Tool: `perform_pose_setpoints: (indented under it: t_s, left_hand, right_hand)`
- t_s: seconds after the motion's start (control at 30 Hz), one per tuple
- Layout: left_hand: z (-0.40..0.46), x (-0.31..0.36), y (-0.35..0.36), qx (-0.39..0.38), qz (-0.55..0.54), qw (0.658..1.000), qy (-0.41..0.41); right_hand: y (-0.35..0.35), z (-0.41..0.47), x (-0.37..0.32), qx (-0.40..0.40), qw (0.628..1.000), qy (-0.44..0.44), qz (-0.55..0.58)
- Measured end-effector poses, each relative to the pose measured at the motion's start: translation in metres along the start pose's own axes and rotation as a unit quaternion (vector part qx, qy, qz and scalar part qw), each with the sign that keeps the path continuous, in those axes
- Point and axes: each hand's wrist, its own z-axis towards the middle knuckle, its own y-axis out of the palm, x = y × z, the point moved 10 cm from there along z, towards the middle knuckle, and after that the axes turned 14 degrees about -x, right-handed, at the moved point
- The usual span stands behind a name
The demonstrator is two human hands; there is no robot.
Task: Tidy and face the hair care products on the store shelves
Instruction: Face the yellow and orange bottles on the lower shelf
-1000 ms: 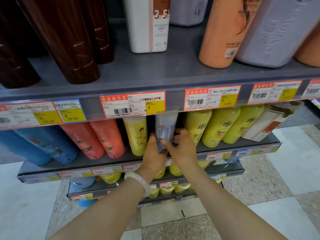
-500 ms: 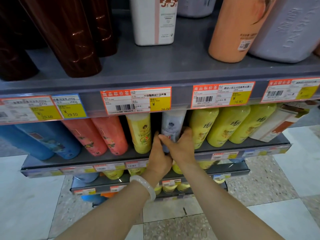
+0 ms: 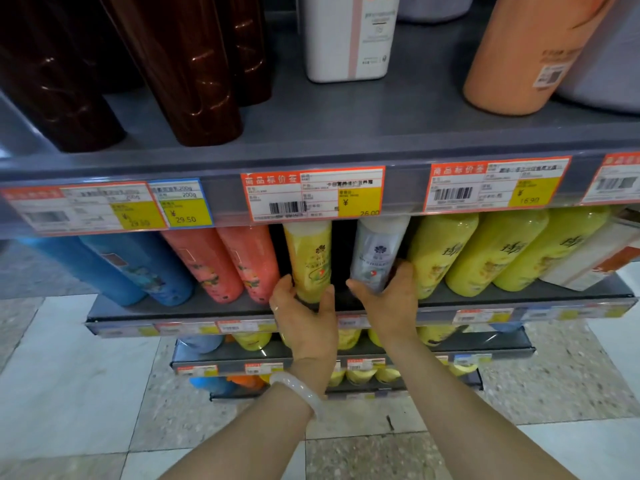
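On the second shelf (image 3: 519,299) a yellow bottle (image 3: 309,259) with a flower logo stands upright, and my left hand (image 3: 304,318) is wrapped round its base. Just right of it a pale grey-white bottle (image 3: 377,254) with the same logo leans slightly, with my right hand (image 3: 388,303) gripping its lower part. A dark gap separates the two bottles. Both labels face outward. My left wrist wears a pale bangle (image 3: 298,393).
Coral bottles (image 3: 225,268) and blue bottles (image 3: 138,271) stand left; yellow-green bottles (image 3: 485,254) and a tilted white box (image 3: 595,261) right. The top shelf (image 3: 346,133) holds dark brown bottles (image 3: 180,64), a white bottle (image 3: 349,36), an orange one (image 3: 519,53). Price tags (image 3: 311,195) line its edge. More shelves lie below.
My left hand left the grey-white bottle and took hold of the yellow bottle beside it. My right hand stays on the grey-white bottle. The camera moved closer to the shelf.
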Motion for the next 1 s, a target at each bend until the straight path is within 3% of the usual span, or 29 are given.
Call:
perform_pose_setpoints:
  t_s: [0.23,0.47,0.57,0.63,0.67,0.83,0.9,1.0]
  left_hand:
    - [0.030,0.006,0.009,-0.043,0.021,0.999,0.000]
    - [0.037,0.014,0.015,-0.135,0.017,0.990,0.036]
    - [0.024,0.008,0.016,-0.171,0.008,0.985,0.024]
    - [0.007,-0.004,-0.003,-0.117,0.015,0.993,0.012]
    - [-0.002,-0.011,-0.020,-0.072,0.013,0.997,0.009]
    - [-0.003,-0.037,-0.104,0.068,0.010,0.998,-0.009]
    - [0.017,-0.043,-0.122,0.067,0.024,0.997,-0.027]
    - [0.046,-0.038,-0.123,-0.004,0.030,1.000,-0.003]
  right_hand:
    - [0.002,0.003,-0.001,-0.012,0.999,-0.021,-0.042]
    - [0.007,0.007,0.003,-0.041,0.998,-0.008,-0.043]
    - [0.005,-0.009,0.015,0.006,1.000,0.015,0.013]
    - [0.006,-0.035,0.008,0.049,0.999,-0.015,0.010]
    - [0.017,-0.048,-0.002,0.034,0.999,-0.042,-0.010]
    - [0.118,-0.054,-0.061,-0.176,0.972,-0.142,-0.067]
    - [0.142,-0.040,-0.073,-0.187,0.971,-0.133,-0.073]
    - [0.159,-0.021,-0.070,-0.152,0.982,-0.083,-0.073]
